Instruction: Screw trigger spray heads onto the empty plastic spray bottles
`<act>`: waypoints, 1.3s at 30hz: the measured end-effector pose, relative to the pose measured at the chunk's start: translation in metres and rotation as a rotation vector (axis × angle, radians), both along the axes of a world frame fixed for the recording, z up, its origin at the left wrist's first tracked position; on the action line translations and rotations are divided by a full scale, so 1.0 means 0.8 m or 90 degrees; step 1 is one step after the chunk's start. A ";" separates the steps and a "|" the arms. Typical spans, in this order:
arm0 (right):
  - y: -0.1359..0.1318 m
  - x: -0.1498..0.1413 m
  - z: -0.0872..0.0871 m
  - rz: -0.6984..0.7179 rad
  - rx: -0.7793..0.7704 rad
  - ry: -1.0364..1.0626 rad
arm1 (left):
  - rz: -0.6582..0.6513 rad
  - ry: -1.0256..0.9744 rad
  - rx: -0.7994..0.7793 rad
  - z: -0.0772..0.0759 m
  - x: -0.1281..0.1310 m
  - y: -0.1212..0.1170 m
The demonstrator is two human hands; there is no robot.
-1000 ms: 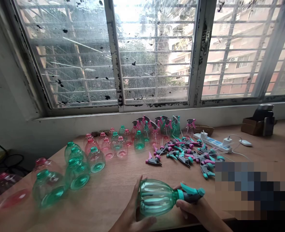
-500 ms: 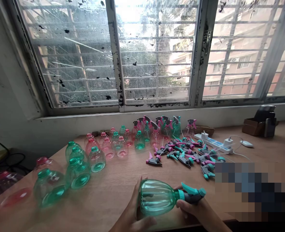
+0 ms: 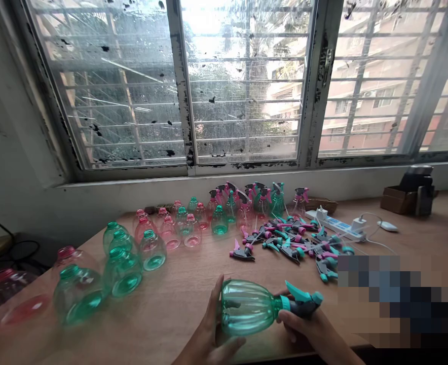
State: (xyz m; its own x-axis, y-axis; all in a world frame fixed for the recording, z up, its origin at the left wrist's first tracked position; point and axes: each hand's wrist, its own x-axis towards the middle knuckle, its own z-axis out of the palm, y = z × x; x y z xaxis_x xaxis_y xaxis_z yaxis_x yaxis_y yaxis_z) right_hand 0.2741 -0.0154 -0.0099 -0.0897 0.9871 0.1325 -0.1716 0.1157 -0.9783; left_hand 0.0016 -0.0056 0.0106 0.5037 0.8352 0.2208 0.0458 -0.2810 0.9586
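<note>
A clear green spray bottle (image 3: 249, 307) lies on its side between my hands near the table's front edge, its base to the left. My left hand (image 3: 212, 332) wraps around the base end, thumb below and fingers behind. At the neck, my right hand (image 3: 303, 327) is closed around the collar of the grey and teal spray head (image 3: 302, 300), which sits on the bottle's mouth. Some fingers of both hands are hidden behind the bottle. Beyond it lies a pile of loose pink, teal and grey spray heads (image 3: 290, 238).
Several open green bottles (image 3: 123, 274) and pink bottles (image 3: 166, 234) stand at the left. Bottles with spray heads (image 3: 262, 203) line the window wall. A white power strip (image 3: 338, 225) with plugs and a brown box (image 3: 399, 197) are at the right. A blurred patch covers the lower right.
My hands keep their grip on the spray bottle, which has risen very slightly. The bottles and loose spray heads on the table have not moved.
</note>
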 end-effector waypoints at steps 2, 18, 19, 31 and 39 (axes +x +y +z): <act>0.001 0.000 -0.001 0.010 -0.002 -0.005 | -0.011 -0.002 -0.022 0.005 0.000 -0.002; 0.002 0.000 -0.005 0.005 -0.015 -0.028 | -0.035 -0.049 -0.049 0.015 -0.001 -0.005; 0.002 0.000 -0.006 0.006 -0.014 -0.042 | -0.034 -0.046 -0.043 0.014 -0.002 -0.005; 0.003 0.001 -0.004 0.003 -0.005 -0.049 | -0.056 -0.095 -0.124 0.007 0.002 0.003; 0.004 -0.001 -0.009 0.009 -0.005 -0.027 | -0.024 -0.042 -0.081 0.023 0.000 -0.006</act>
State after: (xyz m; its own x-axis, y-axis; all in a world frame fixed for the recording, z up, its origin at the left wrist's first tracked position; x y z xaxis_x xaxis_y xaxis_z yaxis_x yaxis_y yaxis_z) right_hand 0.2731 -0.0123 -0.0175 -0.1089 0.9868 0.1198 -0.1316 0.1051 -0.9857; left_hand 0.0015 -0.0103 0.0291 0.5227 0.8396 0.1477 -0.0275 -0.1566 0.9873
